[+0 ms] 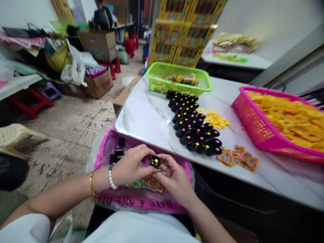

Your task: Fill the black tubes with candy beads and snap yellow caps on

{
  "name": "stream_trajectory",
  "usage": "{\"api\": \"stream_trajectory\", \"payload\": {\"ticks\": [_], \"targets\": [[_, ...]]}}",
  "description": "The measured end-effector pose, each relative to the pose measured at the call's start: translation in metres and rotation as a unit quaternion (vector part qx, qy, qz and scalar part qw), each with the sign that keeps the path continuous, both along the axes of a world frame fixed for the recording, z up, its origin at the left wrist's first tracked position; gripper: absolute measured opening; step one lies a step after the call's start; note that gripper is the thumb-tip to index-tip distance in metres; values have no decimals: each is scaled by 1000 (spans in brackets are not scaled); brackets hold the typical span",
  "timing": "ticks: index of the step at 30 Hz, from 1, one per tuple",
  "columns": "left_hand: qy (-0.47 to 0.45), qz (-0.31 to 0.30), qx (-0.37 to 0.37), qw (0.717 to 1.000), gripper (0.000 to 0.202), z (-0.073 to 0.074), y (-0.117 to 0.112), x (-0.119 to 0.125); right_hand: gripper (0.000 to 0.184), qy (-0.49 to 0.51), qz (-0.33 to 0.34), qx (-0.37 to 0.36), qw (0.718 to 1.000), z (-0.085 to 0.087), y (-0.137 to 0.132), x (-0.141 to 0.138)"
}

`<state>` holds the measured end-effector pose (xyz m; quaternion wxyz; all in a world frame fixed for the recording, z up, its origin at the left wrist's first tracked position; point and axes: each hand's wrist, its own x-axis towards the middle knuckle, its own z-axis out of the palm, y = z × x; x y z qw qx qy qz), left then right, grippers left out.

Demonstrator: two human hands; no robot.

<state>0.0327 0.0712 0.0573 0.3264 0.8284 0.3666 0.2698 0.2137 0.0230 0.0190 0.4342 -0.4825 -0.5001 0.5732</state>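
Note:
My left hand (131,165) and my right hand (174,177) meet over a pink basket (118,199) on my lap. Together their fingers pinch a small black container (155,162) with coloured beads showing in its open top. Both hands are closed around it. The basket holds a heap of small multicoloured candy beads (148,184) and a few black containers (117,152) at its far left. My left wrist wears a pearl bracelet and a gold bangle.
A marble table (146,114) carries rows of filled black containers (194,126), loose yellow rings (215,118), orange stickers (238,158), a green basket (177,79) and a pink basket of yellow rings (280,121). Yellow cartons stand behind. Boxes, stools and bags crowd the floor at left.

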Motion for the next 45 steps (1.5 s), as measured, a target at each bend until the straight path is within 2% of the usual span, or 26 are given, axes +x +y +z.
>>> {"api": "stream_trajectory", "payload": {"ticks": [2, 4, 7, 12, 15, 17, 20, 23, 25, 28, 30, 33, 35, 37, 39, 41, 42, 43, 45], "targets": [[-13, 20, -15, 1000, 23, 1, 21, 8, 46, 24, -51, 9, 998, 2, 3, 3], [-13, 56, -21, 998, 23, 1, 46, 17, 40, 0, -72, 15, 997, 4, 3, 9], [15, 121, -30, 992, 24, 0, 87, 37, 25, -58, -61, 14, 996, 4, -4, 19], [14, 169, -50, 984, 26, -4, 149, 84, 24, -86, -40, 36, 995, -9, -21, 21], [5, 169, -84, 982, 26, 0, 172, 105, 26, -88, -37, 24, 995, -21, -24, 21], [1, 166, -116, 979, 26, 3, 176, 106, 26, -100, -36, 20, 994, -26, -27, 24], [-3, 173, -152, 973, 28, 4, 162, 80, 24, -160, -20, 61, 985, -27, -33, 30], [1, 172, -164, 971, 20, 2, 130, 24, 19, -251, 29, 145, 957, -21, -31, 31], [4, 172, -95, 980, 15, 2, 102, -16, 16, -291, 91, 213, 928, -16, -19, 22], [54, 193, -37, 979, 18, 1, 58, -64, 19, -329, 211, 283, 876, -11, 9, -13], [116, 185, -18, 976, 18, -4, 34, -84, 20, -387, 273, 287, 833, -12, 28, -49], [193, 162, 18, 968, 16, -17, 10, -98, 27, -468, 341, 275, 767, -21, 46, -96], [220, 161, 52, 961, 19, -25, 0, -100, 25, -484, 370, 297, 736, -29, 48, -108], [240, 153, 77, 956, 22, -29, -8, -100, 23, -455, 391, 315, 735, -34, 44, -98], [268, 131, 90, 950, 24, -30, -14, -99, 21, -392, 390, 318, 770, -34, 40, -70], [317, 95, 98, 939, 21, -30, -20, -98, 24, -345, 361, 305, 811, -32, 41, -34], [345, 79, 106, 929, 20, -31, -23, -96, 24, -346, 343, 295, 822, -31, 42, -16], [373, 67, 118, 918, 18, -32, -26, -94, 24, -363, 333, 290, 821, -32, 43, 0], [421, 54, 140, 895, 17, -37, -30, -87, 22, -426, 331, 295, 788, -36, 41, 20]]}}
